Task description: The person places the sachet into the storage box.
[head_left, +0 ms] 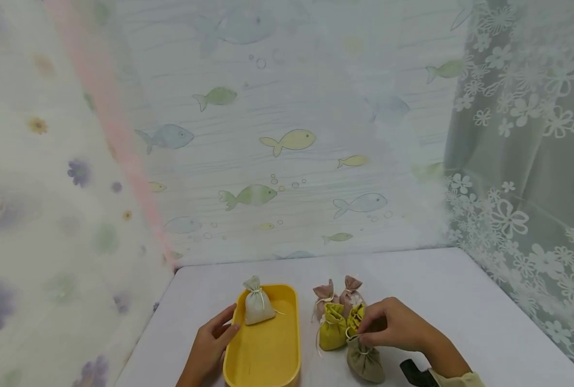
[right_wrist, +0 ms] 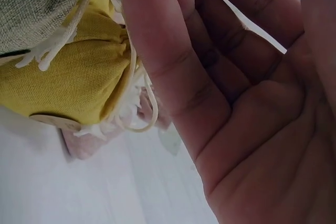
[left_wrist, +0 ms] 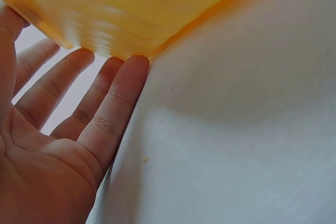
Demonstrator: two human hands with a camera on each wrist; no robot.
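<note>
My left hand (head_left: 208,344) holds the left edge of a yellow tray (head_left: 263,355), thumb over the rim and fingers against the outer wall. In the left wrist view the fingers (left_wrist: 113,100) touch the tray (left_wrist: 131,9) from outside. A pale cream drawstring pouch (head_left: 259,307) lies in the tray's far end. To the right, my right hand (head_left: 403,327) pinches the gathered top of a grey-green drawstring pouch (head_left: 366,365). The right wrist view shows that pouch (right_wrist: 39,9) close to the fingertips, though the grip itself is partly hidden.
Behind the grey-green pouch stand two yellow pouches (head_left: 332,329), one partly hidden by my right hand. Two pinkish pouches (head_left: 327,301) stand farther back. Everything rests on a white-covered table (head_left: 422,279), bounded by a fish-print curtain (head_left: 292,215) and a lace curtain (head_left: 524,215).
</note>
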